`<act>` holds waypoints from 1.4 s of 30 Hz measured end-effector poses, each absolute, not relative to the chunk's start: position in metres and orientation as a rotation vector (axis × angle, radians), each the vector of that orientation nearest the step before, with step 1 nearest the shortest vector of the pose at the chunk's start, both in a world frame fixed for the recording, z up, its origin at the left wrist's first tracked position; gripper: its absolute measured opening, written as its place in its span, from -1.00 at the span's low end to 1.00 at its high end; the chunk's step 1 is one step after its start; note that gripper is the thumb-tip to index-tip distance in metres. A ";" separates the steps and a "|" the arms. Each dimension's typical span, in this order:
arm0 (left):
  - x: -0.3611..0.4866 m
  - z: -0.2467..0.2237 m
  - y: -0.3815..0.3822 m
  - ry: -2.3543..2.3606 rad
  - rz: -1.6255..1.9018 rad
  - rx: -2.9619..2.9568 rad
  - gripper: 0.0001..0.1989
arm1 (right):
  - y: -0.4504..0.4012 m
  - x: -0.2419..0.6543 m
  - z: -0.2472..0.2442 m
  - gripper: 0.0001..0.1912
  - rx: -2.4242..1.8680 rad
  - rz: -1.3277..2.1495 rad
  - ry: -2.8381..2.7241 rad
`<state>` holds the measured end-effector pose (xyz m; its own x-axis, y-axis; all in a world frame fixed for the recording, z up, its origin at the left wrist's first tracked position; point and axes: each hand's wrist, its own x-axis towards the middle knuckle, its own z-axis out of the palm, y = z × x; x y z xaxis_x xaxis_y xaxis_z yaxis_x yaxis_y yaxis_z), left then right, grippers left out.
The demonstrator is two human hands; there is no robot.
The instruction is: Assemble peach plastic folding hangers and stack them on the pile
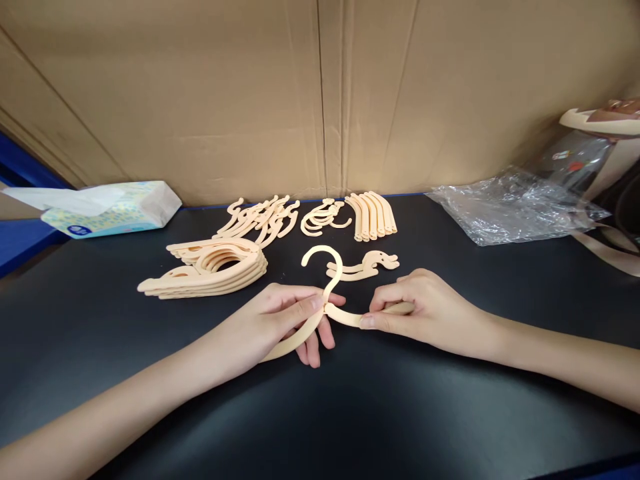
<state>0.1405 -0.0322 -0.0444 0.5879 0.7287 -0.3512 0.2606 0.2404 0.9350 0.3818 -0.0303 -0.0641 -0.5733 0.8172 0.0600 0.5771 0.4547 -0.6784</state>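
Our left hand [280,317] has thumb and forefinger closed near the joint of the hanger [340,268], its other fingers loosely spread beneath. Our right hand [425,310] is closed around the right arm piece [349,318], thumb along its near side.

We judge that an uneven pull or twist from the right could pop that piece out at the joint, or strain the small pivot, since our left grip there is only a light pinch. If that pinch rolled, the hook could swing aside.

The hanger lies at the centre of the frame, between our hands: the hook rises above our left fingertips, the left arm piece [293,341] slants down under our left thumb, and the right one runs into our right fist.

Just above it sit two small pieces [365,270]; left of centre, a stack of folded hangers [200,283]; upper centre, curved arms [373,217] and hooks [313,233].
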 end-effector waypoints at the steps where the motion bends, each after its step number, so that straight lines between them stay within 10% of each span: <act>1: 0.140 -0.045 -0.032 0.936 0.399 1.337 -0.65 | -0.031 0.382 -0.065 -0.60 -1.154 0.797 -2.355; 25: 0.141 -0.043 -0.031 0.944 0.317 1.429 -0.58 | -0.039 0.384 -0.062 -0.84 -0.749 -0.276 -2.338; 42: 0.138 -0.045 -0.030 0.917 0.264 1.465 -0.67 | -0.036 0.382 -0.066 -0.71 -0.599 -0.090 -2.514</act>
<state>0.1384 -0.0305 -0.0451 0.6493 0.6660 -0.3672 0.3685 0.1467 0.9180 0.3817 -0.0361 -0.0660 -0.7502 0.3978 0.5281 0.4346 0.8986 -0.0595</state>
